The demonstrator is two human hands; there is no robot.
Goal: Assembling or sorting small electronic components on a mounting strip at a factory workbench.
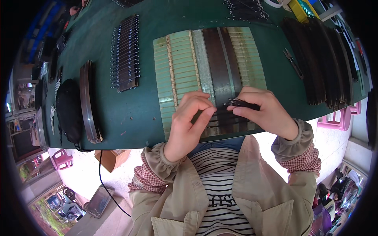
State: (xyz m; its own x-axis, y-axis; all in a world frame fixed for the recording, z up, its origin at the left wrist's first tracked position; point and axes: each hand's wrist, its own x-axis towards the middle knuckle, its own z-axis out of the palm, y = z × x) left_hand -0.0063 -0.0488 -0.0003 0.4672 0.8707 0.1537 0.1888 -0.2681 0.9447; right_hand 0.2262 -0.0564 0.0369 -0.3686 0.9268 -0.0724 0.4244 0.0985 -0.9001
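My right hand (264,107) grips a small bundle of thin black wires (245,103) between thumb and fingers, their pale tips pointing left. Just to its left, the thumb and index finger of my left hand (187,120) are pinched together close to those tips. Whatever that pinch holds is too small to make out. Both hands are over the near edge of a pale green grooved board (179,74). Dark brown strips (215,59) with a grey band between them run lengthwise across the board. A few black wires lie crosswise on its near part, partly hidden by my hands.
Left of the board lies a strip holding a row of wires (126,53); beyond it are a curved brown strip (88,102) and a black bag (69,112). Small snips (293,63) and stacked dark strips (315,59) lie right. Loose wires (248,10) and a yellow bin (302,10) are farther back.
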